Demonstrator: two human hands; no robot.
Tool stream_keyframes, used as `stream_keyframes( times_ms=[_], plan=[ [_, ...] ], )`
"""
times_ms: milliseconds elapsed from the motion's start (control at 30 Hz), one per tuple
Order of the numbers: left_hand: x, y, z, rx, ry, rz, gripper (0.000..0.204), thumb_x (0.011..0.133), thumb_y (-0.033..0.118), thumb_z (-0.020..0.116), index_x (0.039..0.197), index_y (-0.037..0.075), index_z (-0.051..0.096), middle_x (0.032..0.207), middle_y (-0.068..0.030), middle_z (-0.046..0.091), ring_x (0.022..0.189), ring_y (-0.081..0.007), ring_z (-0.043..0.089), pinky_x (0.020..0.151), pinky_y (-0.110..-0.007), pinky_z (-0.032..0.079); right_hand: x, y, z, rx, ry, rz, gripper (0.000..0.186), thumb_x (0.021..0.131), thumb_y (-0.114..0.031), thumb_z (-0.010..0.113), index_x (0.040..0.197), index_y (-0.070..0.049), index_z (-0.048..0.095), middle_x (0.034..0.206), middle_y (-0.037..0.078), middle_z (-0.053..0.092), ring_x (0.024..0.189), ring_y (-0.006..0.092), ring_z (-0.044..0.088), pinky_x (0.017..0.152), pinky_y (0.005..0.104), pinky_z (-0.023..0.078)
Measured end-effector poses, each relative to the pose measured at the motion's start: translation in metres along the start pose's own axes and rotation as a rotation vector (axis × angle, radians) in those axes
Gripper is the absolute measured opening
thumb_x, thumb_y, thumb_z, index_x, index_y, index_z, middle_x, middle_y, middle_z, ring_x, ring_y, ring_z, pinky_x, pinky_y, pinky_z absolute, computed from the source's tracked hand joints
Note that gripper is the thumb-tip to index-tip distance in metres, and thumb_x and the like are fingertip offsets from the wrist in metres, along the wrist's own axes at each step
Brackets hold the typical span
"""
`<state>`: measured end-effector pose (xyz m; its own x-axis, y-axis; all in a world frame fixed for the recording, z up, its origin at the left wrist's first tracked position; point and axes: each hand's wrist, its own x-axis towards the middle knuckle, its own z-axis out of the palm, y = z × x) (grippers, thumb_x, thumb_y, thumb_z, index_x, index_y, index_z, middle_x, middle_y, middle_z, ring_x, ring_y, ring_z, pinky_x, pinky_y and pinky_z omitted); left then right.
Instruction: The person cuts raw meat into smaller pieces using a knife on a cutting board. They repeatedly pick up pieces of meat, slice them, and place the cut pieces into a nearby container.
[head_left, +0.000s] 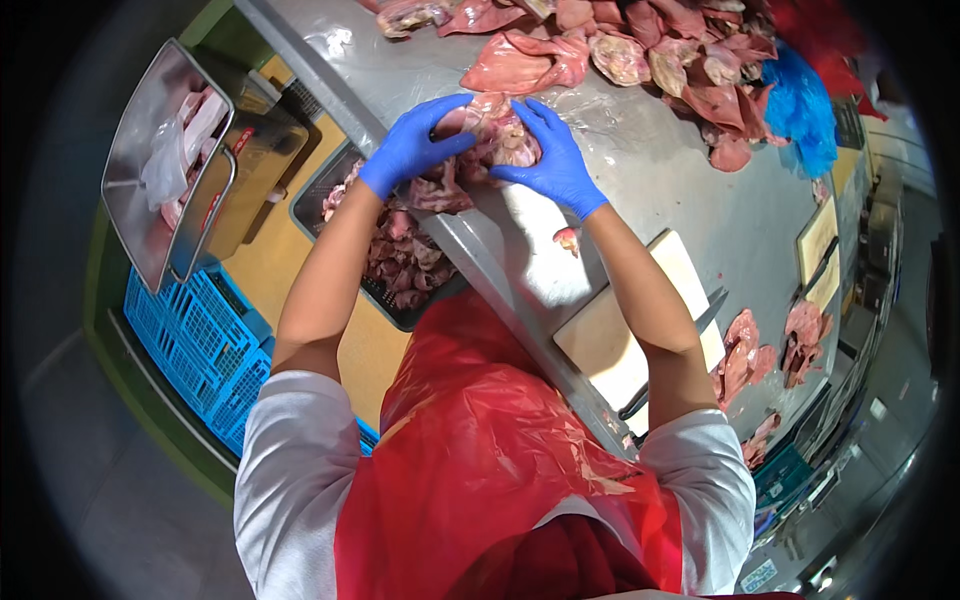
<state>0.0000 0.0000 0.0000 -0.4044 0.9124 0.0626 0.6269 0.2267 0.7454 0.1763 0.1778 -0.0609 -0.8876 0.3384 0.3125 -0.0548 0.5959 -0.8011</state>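
Both my hands wear blue gloves and curve round a heap of raw meat pieces (490, 130) at the near edge of the steel table (625, 150). My left hand (412, 148) presses on the heap's left side, its fingers bent over the meat. From the other side my right hand (555, 160) cups it, thumb and fingers spread around the pieces. Some meat (440, 190) hangs at the table's raised rim, above a dark crate (392, 316) that holds many meat scraps. Part of the heap is hidden under my fingers.
A large meat pile (680, 50) lies at the far side beside a blue plastic bag (800, 105). Cutting boards (590, 335) and knives (712, 308) lie to the right. A steel bin (165, 240) and blue crates (185, 335) stand at left.
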Motion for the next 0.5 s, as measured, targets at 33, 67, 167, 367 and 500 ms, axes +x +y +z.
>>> stream_keyframes(
  times_ms=[33,67,167,367,500],
  plan=[
    [-0.006,0.009,0.005,0.060,0.017,-0.009,0.060,0.082,0.028,0.079,0.134,0.008,0.058,0.129,-0.0178,0.063,0.119,-0.0283,0.062,0.100,-0.039,0.048,-0.001,-0.006,-0.003,-0.022,-0.007,-0.034,0.096,0.066,-0.046,0.088,0.146,-0.015,0.046,0.140,0.018,0.052,0.126,0.0407,0.052,0.107,0.0472,0.042],
    [-0.011,0.018,0.009,0.120,0.033,-0.019,0.058,0.083,0.024,0.078,0.135,0.008,0.058,0.130,-0.0166,0.063,0.120,-0.0267,0.061,0.101,-0.038,0.047,-0.001,-0.012,-0.007,-0.044,-0.014,-0.069,0.096,0.065,-0.044,0.089,0.146,-0.014,0.046,0.137,0.017,0.055,0.123,0.0412,0.053,0.105,0.0466,0.044],
    [-0.022,0.036,0.096,-0.274,0.173,-0.127,0.055,0.083,0.023,0.078,0.133,0.008,0.060,0.126,-0.0149,0.065,0.117,-0.0256,0.062,0.099,-0.037,0.048,-0.023,-0.011,-0.069,-0.015,-0.282,0.054,0.092,0.064,-0.039,0.090,0.142,-0.015,0.049,0.134,0.015,0.057,0.119,0.0384,0.056,0.102,0.0438,0.046],
    [-0.124,0.008,0.106,-0.286,0.615,-0.226,0.035,0.091,0.015,0.067,0.124,0.002,0.065,0.115,-0.0136,0.069,0.109,-0.0279,0.064,0.098,-0.035,0.047,-0.007,-0.080,-0.005,-0.115,-0.534,-0.168,0.071,0.070,-0.036,0.084,0.134,-0.020,0.057,0.126,0.012,0.062,0.110,0.0350,0.061,0.093,0.0435,0.051],
    [-0.189,-0.043,0.132,-0.616,0.740,-0.463,0.034,0.103,0.020,0.051,0.127,0.000,0.063,0.118,-0.0106,0.068,0.114,-0.0180,0.061,0.101,-0.032,0.045,0.001,-0.117,0.033,-0.328,-0.689,-0.398,0.050,0.081,-0.037,0.075,0.126,-0.019,0.062,0.118,0.010,0.066,0.104,0.0347,0.061,0.090,0.0447,0.050]
  ],
)
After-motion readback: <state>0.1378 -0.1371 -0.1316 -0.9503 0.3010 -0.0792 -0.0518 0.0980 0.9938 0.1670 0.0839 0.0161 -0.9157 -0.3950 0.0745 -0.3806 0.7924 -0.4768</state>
